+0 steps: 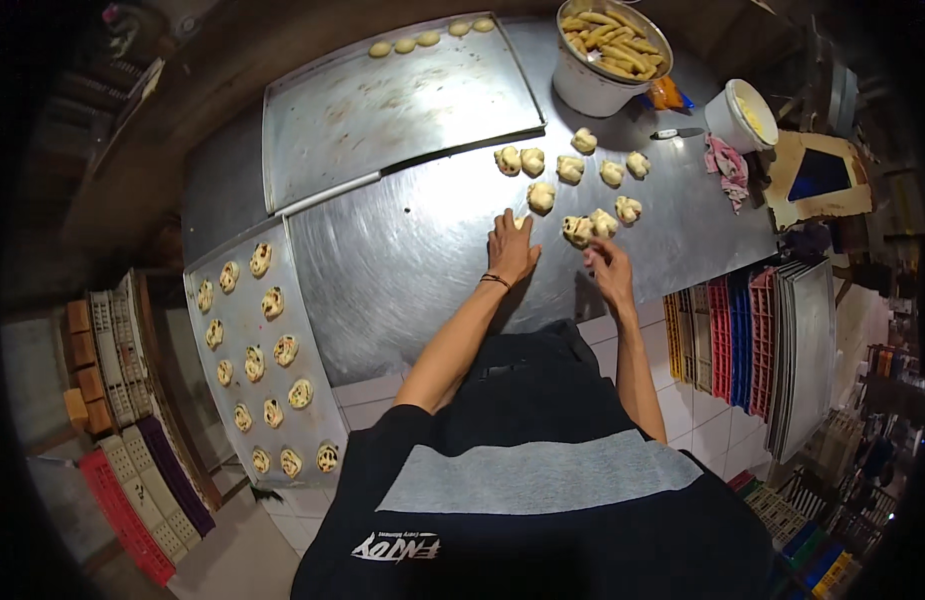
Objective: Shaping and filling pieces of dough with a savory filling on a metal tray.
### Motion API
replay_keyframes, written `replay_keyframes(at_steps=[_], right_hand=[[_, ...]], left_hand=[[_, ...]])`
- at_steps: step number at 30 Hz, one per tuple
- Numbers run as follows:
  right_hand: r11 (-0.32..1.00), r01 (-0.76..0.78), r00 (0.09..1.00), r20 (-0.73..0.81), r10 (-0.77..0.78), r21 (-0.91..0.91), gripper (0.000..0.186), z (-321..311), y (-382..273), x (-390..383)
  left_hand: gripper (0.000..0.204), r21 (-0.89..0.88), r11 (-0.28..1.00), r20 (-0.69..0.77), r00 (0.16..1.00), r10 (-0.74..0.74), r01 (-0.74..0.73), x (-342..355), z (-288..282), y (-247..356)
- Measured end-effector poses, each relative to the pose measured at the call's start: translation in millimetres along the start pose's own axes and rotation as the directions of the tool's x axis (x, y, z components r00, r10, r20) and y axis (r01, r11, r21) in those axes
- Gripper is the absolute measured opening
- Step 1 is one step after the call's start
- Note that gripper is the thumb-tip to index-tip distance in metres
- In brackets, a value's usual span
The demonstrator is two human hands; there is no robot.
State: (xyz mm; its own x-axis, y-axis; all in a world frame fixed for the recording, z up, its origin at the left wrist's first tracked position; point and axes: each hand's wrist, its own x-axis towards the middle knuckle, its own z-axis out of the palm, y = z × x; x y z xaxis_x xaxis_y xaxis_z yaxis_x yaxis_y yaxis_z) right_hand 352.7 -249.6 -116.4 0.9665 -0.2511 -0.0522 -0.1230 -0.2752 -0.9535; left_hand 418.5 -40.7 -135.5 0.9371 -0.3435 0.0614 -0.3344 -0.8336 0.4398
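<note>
My left hand [512,250] lies palm down on the steel table, its fingers spread over a small piece of dough [520,222] that shows partly between them. Just below a cluster of knotted dough pieces [579,231] is my right hand [610,272], its fingers loosely curled and apart, with nothing visible in them. Several more pale dough knots [541,197] with dark specks are scattered beyond both hands. On the baking tray [307,440] to the left, shaped dough pieces [254,363] with dark and coloured bits sit in rows.
A larger tray [402,110] at the back carries several smooth dough balls [427,38] along its far edge. At the back right stand a bucket [588,92] of finger-shaped pieces and a white tub [727,118]. A knife [677,133] and pink cloth [726,168] lie nearby. Crates [737,340] stand below right.
</note>
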Motion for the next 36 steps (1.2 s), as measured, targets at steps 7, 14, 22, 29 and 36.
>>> replay_keyframes(at_steps=[7, 14, 22, 29, 36], right_hand=[[0.960, -0.187, 0.966, 0.215, 0.141, 0.208, 0.029, 24.1, -26.9, -17.9], [0.891, -0.330, 0.722, 0.691, 0.027, 0.311, 0.041, 98.5, -102.4, -19.2], [0.964, -0.173, 0.463, 0.880, -0.103, 0.203, 0.031, 160.8, -155.1, -22.6], [0.967, -0.133, 0.232, 0.955, -0.184, 0.219, 0.025, 173.5, -189.8, -27.0], [0.994, -0.046, 0.246, 0.966, -0.082, 0.096, 0.026, 205.4, -184.8, -14.0]], left_hand=[[0.053, -0.579, 0.786, -0.063, 0.949, -0.310, 0.218, -8.8, -21.8, -60.9], [0.051, -0.928, 0.372, -0.157, 0.915, -0.371, -0.008, -93.9, -104.8, -34.7], [0.034, -0.894, 0.415, -0.433, 0.570, -0.698, -0.169, -151.8, -140.0, 1.0], [0.035, -0.957, -0.007, -0.151, 0.520, -0.841, -0.289, -194.3, -147.1, 10.0], [0.031, -0.903, -0.051, -0.178, 0.480, -0.859, -0.427, -189.8, -141.5, -7.2]])
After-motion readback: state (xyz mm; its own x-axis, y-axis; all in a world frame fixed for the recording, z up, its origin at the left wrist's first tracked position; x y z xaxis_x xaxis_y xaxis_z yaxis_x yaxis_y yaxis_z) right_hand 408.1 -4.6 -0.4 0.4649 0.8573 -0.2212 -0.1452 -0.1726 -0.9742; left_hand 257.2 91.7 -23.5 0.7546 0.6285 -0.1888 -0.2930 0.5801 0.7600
